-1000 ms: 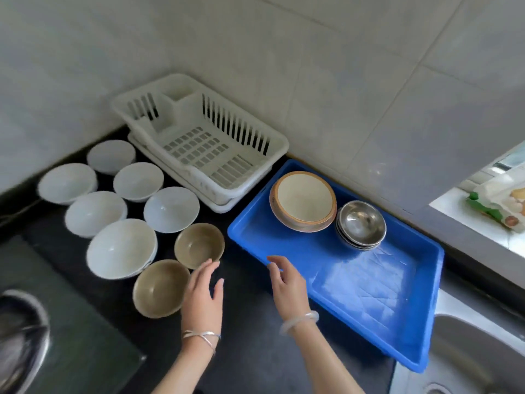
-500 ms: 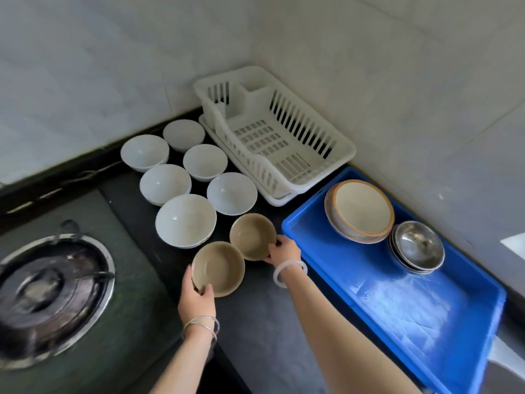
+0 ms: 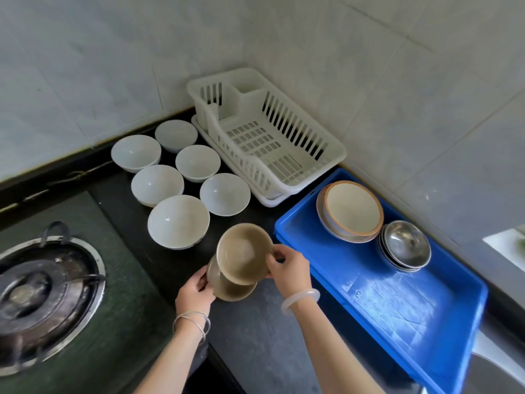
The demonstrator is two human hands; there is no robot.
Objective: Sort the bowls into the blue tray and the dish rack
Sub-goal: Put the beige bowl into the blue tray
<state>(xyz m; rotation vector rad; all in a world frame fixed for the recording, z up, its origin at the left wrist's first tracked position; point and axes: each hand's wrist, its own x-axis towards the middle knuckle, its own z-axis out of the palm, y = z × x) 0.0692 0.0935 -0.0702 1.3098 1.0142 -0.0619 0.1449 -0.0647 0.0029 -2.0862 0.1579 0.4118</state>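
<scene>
My right hand grips the rim of a tan bowl, lifted and tilted above a second tan bowl. My left hand holds that lower bowl at its left edge. Several white bowls stand in a cluster on the dark counter behind them. The blue tray lies to the right, with a cream bowl with a brown rim and stacked steel bowls at its far end. The white dish rack sits in the corner with nothing in it.
A gas burner on a dark green hob takes up the left side. Tiled walls close off the corner behind the rack and tray. A sink edge shows at the lower right past the tray.
Both hands closed on the two tan bowls. The right hand lifted its bowl off the counter and brought it over the one in the left hand. The view swung left.
</scene>
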